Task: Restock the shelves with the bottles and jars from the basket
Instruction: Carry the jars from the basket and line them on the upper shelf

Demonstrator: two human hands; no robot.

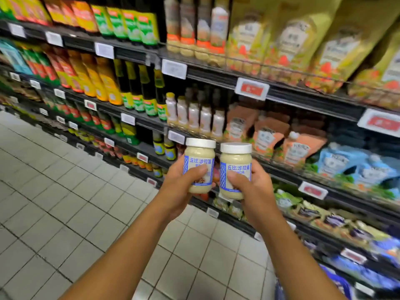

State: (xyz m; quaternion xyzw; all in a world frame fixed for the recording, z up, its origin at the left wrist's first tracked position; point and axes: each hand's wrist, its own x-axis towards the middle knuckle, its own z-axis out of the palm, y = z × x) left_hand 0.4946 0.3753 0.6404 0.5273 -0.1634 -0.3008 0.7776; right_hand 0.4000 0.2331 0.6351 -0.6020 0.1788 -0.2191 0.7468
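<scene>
Shelves (303,100) packed with bottles, pouches and jars rose in dark tiers, and a pale tiled floor (65,191) spread out before them. Both bare forearms were extended toward the shelves, side by side. The left hand (181,187) gripped the left jar (200,161), thumb across its label and fingers wrapped behind. The right hand (251,187) clasped the right jar (236,163) the same way. Both cream-filled jars were held upright in the air in front of the shelves' middle tiers, just beside each other. Each was closed with a white lid (200,143).
</scene>
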